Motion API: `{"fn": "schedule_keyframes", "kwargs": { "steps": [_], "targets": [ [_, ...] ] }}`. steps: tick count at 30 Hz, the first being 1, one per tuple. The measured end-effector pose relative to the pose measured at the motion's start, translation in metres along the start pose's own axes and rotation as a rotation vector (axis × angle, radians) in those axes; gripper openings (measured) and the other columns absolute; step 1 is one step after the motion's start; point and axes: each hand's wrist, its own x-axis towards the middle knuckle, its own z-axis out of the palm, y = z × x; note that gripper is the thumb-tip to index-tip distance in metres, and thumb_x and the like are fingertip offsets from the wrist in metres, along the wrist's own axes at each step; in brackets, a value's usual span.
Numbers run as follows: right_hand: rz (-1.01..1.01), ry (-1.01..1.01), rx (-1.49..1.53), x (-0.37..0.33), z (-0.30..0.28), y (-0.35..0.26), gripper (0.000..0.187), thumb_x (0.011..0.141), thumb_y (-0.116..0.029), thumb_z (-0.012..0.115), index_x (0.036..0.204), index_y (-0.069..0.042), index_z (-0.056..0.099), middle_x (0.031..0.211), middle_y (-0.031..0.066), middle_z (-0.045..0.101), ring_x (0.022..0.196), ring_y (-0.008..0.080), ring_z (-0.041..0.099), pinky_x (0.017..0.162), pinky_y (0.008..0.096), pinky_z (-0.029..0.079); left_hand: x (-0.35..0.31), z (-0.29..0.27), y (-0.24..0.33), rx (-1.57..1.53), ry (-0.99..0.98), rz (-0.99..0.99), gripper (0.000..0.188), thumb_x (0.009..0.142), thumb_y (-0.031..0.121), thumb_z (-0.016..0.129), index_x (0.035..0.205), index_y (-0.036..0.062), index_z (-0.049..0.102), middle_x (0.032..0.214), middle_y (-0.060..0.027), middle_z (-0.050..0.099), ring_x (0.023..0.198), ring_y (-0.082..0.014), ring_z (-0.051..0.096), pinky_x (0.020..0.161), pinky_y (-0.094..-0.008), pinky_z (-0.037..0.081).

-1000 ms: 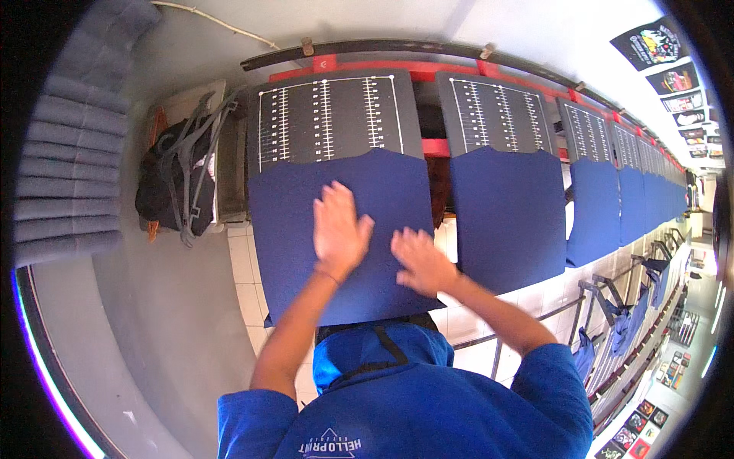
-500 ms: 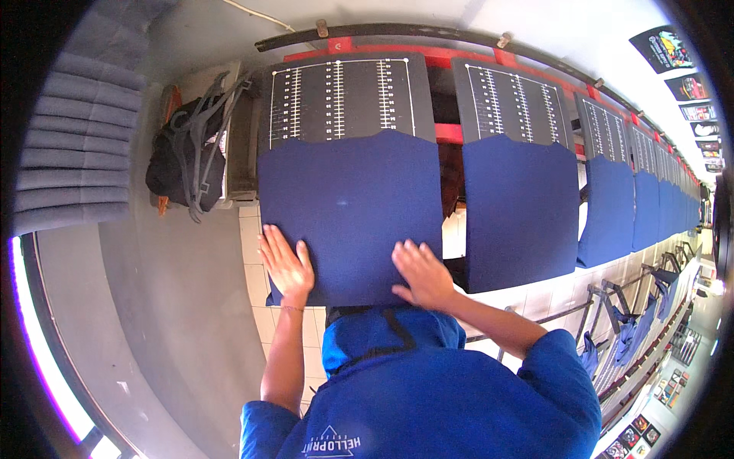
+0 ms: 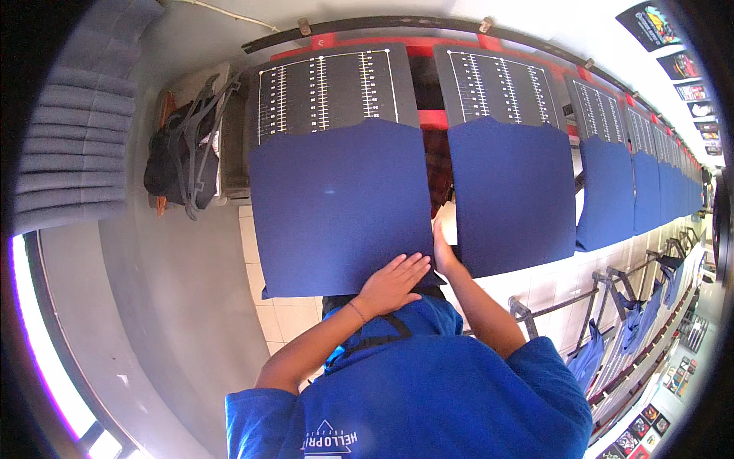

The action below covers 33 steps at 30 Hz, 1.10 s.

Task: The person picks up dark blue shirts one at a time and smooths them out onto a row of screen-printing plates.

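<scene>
A dark blue T-shirt [image 3: 336,199] is stretched flat over the nearest black printing board [image 3: 340,92], whose far end with white ruler marks shows beyond the cloth. My left hand [image 3: 395,284] lies open on the shirt near its lower right corner, fingers pointing right and away. At the right edge of the same board my right hand [image 3: 443,249] is seen edge-on, fingers extended along the side of the cloth. Part of that hand is hidden by the edge. Both forearms come from the blue-clad body below.
A second board with a blue shirt [image 3: 512,199] stands to the right, followed by several more in a row. A dark rail [image 3: 367,28] runs along the far side. Straps and a black bag [image 3: 180,157] hang at left. Metal frames [image 3: 558,302] stand at lower right.
My left hand has slid right across the shirt to its lower right corner. My right hand has left the shirt's top and moved to the board's right edge.
</scene>
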Motion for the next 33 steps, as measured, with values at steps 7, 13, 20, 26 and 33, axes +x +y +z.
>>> {"fn": "schedule_keyframes", "kwargs": {
  "steps": [7, 13, 20, 26, 33],
  "targets": [
    [0.049, -0.042, -0.534, -0.139, -0.028, 0.025, 0.054, 0.106, -0.044, 0.049, 0.130, 0.002, 0.063, 0.120, 0.0125, 0.068, 0.109, 0.0192, 0.062, 0.099, 0.0347, 0.047, -0.044, -0.008, -0.028, 0.143, 0.156, -0.597, 0.074, 0.096, 0.043, 0.059, 0.153, 0.0015, 0.036, 0.161, -0.0175, 0.031, 0.151, -0.0382, 0.025, 0.122, -0.0542, 0.020],
    [-0.061, -0.287, -0.368, -0.159, 0.016, -0.045, 0.039, 0.104, -0.035, 0.057, 0.110, 0.002, 0.068, 0.096, 0.0046, 0.069, 0.088, 0.0139, 0.062, 0.085, 0.0308, 0.049, -0.011, -0.031, 0.027, -0.358, 0.154, -0.182, 0.064, 0.087, 0.038, 0.071, 0.132, -0.0044, 0.056, 0.149, -0.0227, 0.046, 0.142, -0.0402, 0.039, 0.119, -0.0529, 0.027],
    [-0.951, 0.184, -1.473, -0.117, 0.061, -0.051, 0.045, 0.095, -0.029, 0.064, 0.126, 0.004, 0.060, 0.132, 0.0197, 0.061, 0.127, 0.0325, 0.056, 0.110, 0.0451, 0.041, -0.029, -0.057, 0.012, -0.291, 0.620, -0.411, 0.025, 0.077, 0.001, 0.064, 0.101, -0.0048, 0.062, 0.100, -0.0220, 0.065, 0.091, -0.0411, 0.063, 0.085, -0.0491, 0.051],
    [-0.991, -0.338, -1.660, -0.112, 0.086, -0.023, 0.073, 0.092, -0.041, 0.064, 0.147, 0.003, 0.042, 0.154, 0.0211, 0.041, 0.147, 0.0358, 0.035, 0.120, 0.0524, 0.027, -0.041, -0.077, 0.012, -0.375, 0.776, -0.543, 0.011, 0.087, -0.001, 0.057, 0.097, -0.0031, 0.060, 0.092, -0.0197, 0.063, 0.082, -0.0388, 0.062, 0.076, -0.0442, 0.050],
    [-0.873, 0.320, -1.585, -0.098, 0.075, -0.055, 0.072, 0.096, -0.038, 0.058, 0.150, 0.004, 0.036, 0.152, 0.0233, 0.042, 0.147, 0.0360, 0.035, 0.120, 0.0522, 0.026, -0.047, -0.077, 0.011, -0.373, 0.792, -0.634, 0.011, 0.088, 0.001, 0.056, 0.097, -0.0039, 0.060, 0.087, -0.0202, 0.060, 0.078, -0.0395, 0.061, 0.072, -0.0440, 0.049]
  ]
}}
